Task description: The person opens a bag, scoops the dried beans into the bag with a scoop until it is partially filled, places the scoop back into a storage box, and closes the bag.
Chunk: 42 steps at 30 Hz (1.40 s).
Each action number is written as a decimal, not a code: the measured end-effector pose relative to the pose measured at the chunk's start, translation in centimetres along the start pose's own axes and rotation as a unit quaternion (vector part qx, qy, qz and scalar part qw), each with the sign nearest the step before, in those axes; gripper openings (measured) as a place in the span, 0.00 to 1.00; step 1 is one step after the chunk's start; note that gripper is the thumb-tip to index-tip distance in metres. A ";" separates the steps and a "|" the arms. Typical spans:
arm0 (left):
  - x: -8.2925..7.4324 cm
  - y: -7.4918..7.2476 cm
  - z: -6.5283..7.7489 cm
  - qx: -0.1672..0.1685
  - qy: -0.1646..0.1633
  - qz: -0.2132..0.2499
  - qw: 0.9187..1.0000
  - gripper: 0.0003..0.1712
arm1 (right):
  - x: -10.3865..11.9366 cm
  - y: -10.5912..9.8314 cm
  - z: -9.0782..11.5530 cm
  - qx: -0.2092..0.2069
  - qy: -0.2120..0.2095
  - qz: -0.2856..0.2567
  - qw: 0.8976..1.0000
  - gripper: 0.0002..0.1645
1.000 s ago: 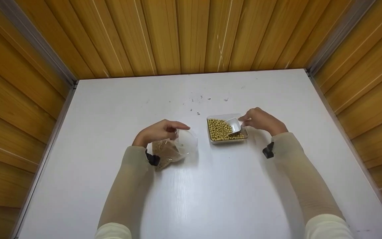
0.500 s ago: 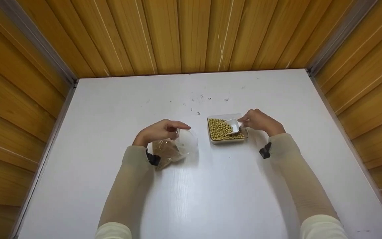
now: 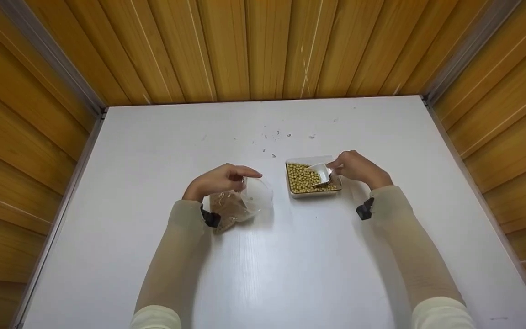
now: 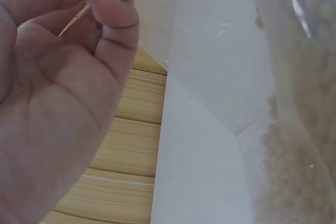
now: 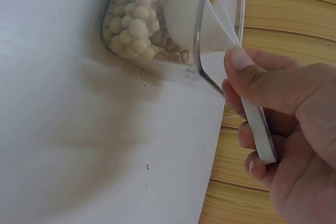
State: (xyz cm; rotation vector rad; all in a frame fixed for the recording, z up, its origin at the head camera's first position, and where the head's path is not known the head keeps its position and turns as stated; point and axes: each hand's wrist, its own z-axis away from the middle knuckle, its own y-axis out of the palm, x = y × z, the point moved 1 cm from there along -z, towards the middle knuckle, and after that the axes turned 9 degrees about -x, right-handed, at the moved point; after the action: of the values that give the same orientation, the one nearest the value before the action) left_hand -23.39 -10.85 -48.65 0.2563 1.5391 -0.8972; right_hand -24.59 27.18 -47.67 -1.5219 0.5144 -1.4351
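My right hand [image 3: 358, 168] grips the handle of a white scoop [image 3: 321, 174]. The scoop's bowl dips among round yellow soybeans [image 3: 302, 177] in a clear rectangular container [image 3: 315, 194]. In the right wrist view, thumb and fingers wrap the flat handle [image 5: 257, 129] beside the container's rim. My left hand [image 3: 219, 180] pinches the edge of a clear plastic bag [image 3: 257, 194] between thumb and fingers, left of the container. Beans [image 4: 299, 177] lie in the lower part of the bag, seen through the plastic in the left wrist view.
Both things rest on a white table [image 3: 263, 269]. Small dark marks [image 3: 274, 156] speckle its surface behind the container. Yellow wood-plank walls [image 3: 263, 50] stand along the back and both sides. A black wrist camera [image 3: 364, 209] is strapped at each sleeve.
The right hand and forearm shift slightly left and the scoop tilts a little among the soybeans. The left hand and the bag stay in place.
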 end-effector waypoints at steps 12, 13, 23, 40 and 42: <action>0.0 0.3 -0.2 0.003 -0.005 0.006 1.000 0.28 | 0.5 0.4 0.0 0.013 0.005 0.002 1.000 0.20; 0.0 0.3 -0.3 0.002 -0.005 0.007 1.000 0.28 | 0.5 0.4 0.0 0.014 0.006 0.001 1.000 0.21; 0.1 0.3 -0.3 0.004 0.002 0.007 1.000 0.28 | -0.3 1.7 0.4 0.010 0.007 -0.042 0.999 0.17; 0.0 0.4 -0.3 -0.001 0.000 -0.003 1.000 0.28 | -0.9 3.3 0.3 -0.035 -0.029 -0.050 0.998 0.19; 0.0 0.4 -0.3 -0.001 0.000 -0.003 1.000 0.27 | -0.8 3.5 0.3 -0.033 -0.043 -0.046 0.997 0.20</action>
State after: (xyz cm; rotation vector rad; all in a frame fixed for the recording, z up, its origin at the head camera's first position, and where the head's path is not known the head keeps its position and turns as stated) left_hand -23.39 -10.39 -48.78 0.2508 1.5412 -0.9000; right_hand -23.50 26.38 -50.97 -1.6708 0.4474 -1.4277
